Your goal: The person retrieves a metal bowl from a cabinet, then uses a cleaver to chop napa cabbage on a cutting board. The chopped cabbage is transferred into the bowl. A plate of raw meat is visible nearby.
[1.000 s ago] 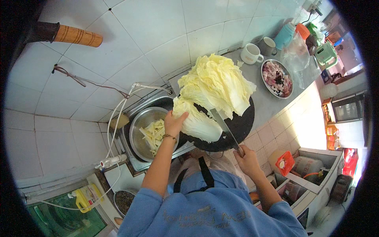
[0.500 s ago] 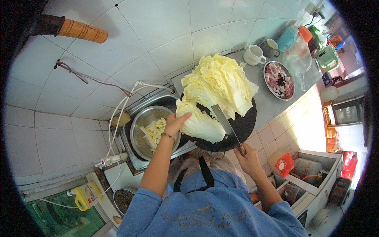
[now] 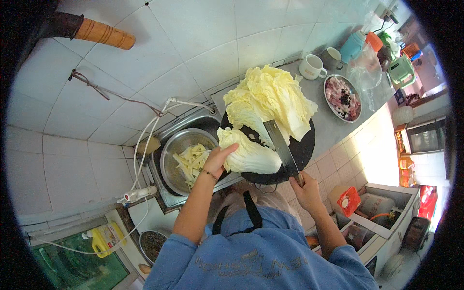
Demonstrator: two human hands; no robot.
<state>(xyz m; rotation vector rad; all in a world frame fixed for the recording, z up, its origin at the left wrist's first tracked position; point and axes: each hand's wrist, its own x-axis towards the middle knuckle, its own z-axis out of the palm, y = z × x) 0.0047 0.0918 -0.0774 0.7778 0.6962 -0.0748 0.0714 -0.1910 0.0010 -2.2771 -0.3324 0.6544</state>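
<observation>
My left hand [image 3: 218, 158] grips the leafy end of a napa cabbage piece [image 3: 253, 157], its thumb lying on top. The white stem end of that piece points right, at the near edge of a round black chopping board [image 3: 305, 147]. In my right hand [image 3: 307, 189] is a cleaver [image 3: 282, 146], held by the handle with its blade slanting away over the board. A large heap of yellow-white cabbage leaves [image 3: 270, 99] covers the board's far side. The blade's far end lies beside this heap, and I cannot tell whether they touch.
Left of the board, a metal basin [image 3: 167, 157] with pale cut strips [image 3: 192, 158] sits in the sink [image 3: 157, 186]. Along the counter [image 3: 333, 128] stand a plate of raw meat [image 3: 342, 98], a white mug [image 3: 312, 66] and a grey mug [image 3: 332, 59]. A wooden handle [image 3: 105, 34] juts in at upper left.
The cabbage piece in my left hand has swung to lie more level, its stem end shifting right. My left hand moved slightly right and nearer. The cleaver shifted a little right.
</observation>
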